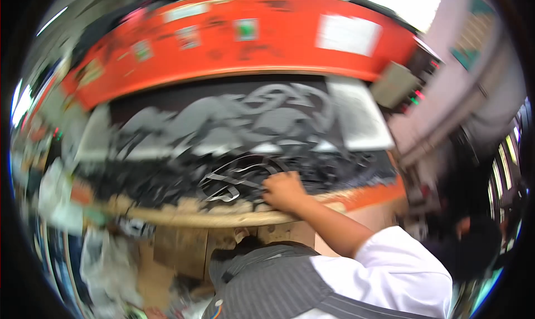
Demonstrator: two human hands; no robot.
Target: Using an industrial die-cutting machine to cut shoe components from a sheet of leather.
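Observation:
My right hand [284,191] is over the front edge of the work surface, its fingers curled closed at one end of a tangle of thin black strips [231,179]. The strips form loose loops with shiny edges and lie to the left of the hand. Around them, a heap of dark, flat scraps [156,182] runs along the front of the surface. Beyond the heap are blurred grey and black curved pieces or patterns [212,115] on a dark bed. My left hand is out of view.
A wide red-orange machine beam [290,37] with pale labels spans the back. A grey box [395,85] with small lights sits at its right end. A worn pale front edge [223,218] borders the surface. Plastic bags [106,263] and cardboard [178,252] are at lower left.

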